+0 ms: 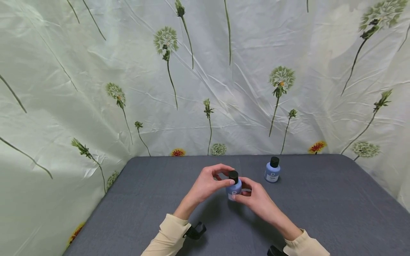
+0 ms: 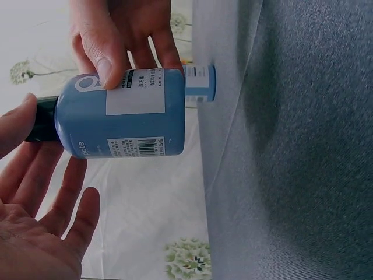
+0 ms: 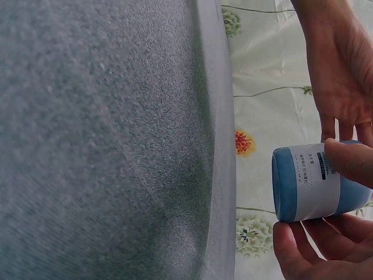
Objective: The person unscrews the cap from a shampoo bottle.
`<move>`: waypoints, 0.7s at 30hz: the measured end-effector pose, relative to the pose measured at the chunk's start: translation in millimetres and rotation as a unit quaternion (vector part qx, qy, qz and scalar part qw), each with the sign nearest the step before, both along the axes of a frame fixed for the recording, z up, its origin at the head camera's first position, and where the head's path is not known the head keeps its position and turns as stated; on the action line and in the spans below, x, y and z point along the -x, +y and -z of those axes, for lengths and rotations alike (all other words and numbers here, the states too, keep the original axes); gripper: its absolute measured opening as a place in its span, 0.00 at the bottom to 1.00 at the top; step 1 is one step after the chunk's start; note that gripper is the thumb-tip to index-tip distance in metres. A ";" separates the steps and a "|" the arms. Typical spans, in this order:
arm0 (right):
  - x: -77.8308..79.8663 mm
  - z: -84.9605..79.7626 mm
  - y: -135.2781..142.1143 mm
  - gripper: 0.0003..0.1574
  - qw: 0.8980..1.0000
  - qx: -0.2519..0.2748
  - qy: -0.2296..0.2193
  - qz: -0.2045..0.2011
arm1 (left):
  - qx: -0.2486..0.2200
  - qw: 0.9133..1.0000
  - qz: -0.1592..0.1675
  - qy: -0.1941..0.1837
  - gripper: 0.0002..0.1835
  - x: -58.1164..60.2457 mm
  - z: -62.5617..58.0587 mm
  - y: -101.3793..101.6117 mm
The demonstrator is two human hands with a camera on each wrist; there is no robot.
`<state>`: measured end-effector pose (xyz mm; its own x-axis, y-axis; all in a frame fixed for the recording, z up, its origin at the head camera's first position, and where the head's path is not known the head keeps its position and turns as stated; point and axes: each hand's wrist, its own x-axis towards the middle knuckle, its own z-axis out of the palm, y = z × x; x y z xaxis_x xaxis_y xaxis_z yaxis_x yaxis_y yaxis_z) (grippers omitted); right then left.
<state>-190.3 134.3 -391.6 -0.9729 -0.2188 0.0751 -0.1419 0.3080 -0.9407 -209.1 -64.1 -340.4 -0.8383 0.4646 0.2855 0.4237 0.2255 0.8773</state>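
Both hands are on one small blue bottle (image 1: 234,195) with a black cap (image 1: 233,175) and a white label. My left hand (image 1: 209,182) pinches the cap between thumb and fingers. On the bottle's body, my right hand (image 1: 257,199) holds from the other side, its thumb (image 3: 352,160) across the label and its fingers behind. The bottle is upright, and in the right wrist view its base appears raised off the table. The left wrist view shows printed text and a barcode on the body (image 2: 125,116).
A second blue bottle (image 1: 272,172) with a black cap stands upright farther back, to the right. Dark grey cloth covers the table (image 1: 144,199). Behind it hangs a pale curtain (image 1: 128,64) with a dandelion print.
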 end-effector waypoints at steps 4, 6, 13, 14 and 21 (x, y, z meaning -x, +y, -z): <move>-4.3 1.5 2.4 0.36 1.000 -0.002 -0.001 0.002 | 0.008 1.000 0.003 0.003 0.16 -5.9 0.4 1.7; -6.1 2.6 3.4 0.36 1.000 -0.008 -0.005 0.005 | 0.011 1.000 0.004 0.002 0.16 -8.8 0.7 2.5; -12.2 2.3 6.3 0.38 0.999 -0.030 -0.017 0.009 | 0.015 1.000 -0.002 -0.004 0.15 -12.6 4.0 3.6; -13.2 2.6 6.6 0.38 0.999 -0.029 -0.016 0.009 | 0.014 1.000 -0.001 -0.004 0.15 -12.8 4.8 3.6; -17.9 6.7 6.7 0.37 1.000 -0.004 -0.007 0.001 | 0.015 1.000 0.000 -0.002 0.15 -12.7 9.3 4.4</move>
<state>-172.4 141.0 -398.3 -0.9742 -0.2180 0.0587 -0.1274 0.3167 -0.9399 -196.3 -59.7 -349.7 -0.8397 0.4727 0.2674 0.4194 0.2516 0.8722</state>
